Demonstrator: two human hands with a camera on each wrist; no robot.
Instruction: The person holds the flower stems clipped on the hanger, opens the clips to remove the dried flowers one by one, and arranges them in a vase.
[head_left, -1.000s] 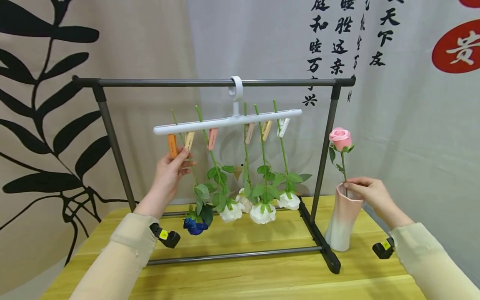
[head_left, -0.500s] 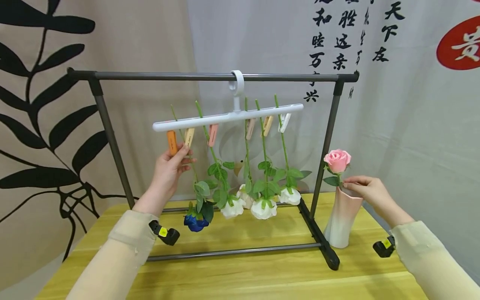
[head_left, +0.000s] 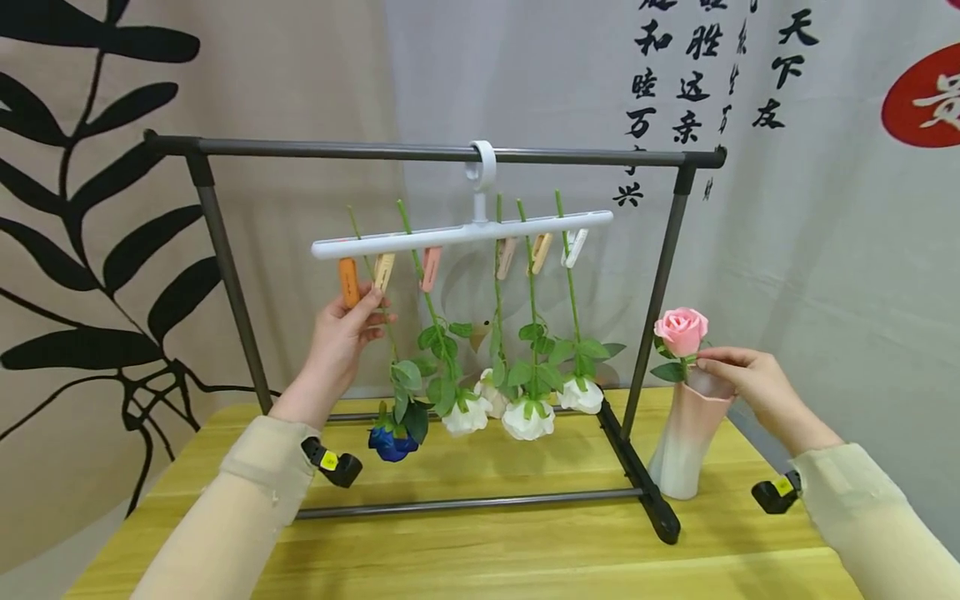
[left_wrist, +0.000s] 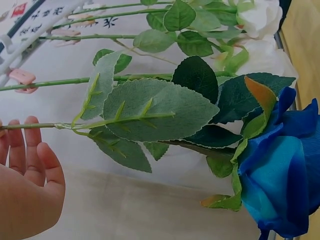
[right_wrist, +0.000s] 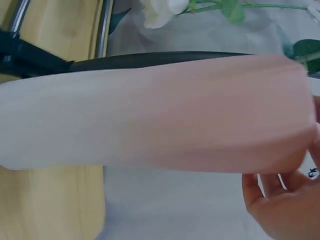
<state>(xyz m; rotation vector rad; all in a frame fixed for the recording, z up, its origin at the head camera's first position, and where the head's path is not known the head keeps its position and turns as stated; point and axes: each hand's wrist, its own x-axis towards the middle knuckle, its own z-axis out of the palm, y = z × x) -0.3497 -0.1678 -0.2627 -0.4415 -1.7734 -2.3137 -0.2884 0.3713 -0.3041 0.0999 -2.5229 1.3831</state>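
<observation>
A blue rose hangs head down on the white hanger. My left hand has thumb and fingertips at the lower end of the cream clothespin, pinching it, with the rose's stem running past the fingers. In the left wrist view the stem crosses in front of the loosely bent other fingers. At right, my right hand pinches the stem of a pink rose at the mouth of a pink-to-white vase. The rose stands upright, its lower stem hidden inside the vase.
Several white roses hang head down from other clothespins. An orange clothespin hangs left of the cream one. The dark metal rack stands on the wooden table, its right foot close beside the vase.
The pink rose has gone down into the vase, its bloom now just above the rim. My right hand stays at the vase mouth. My left hand keeps its place at the clothespin.
</observation>
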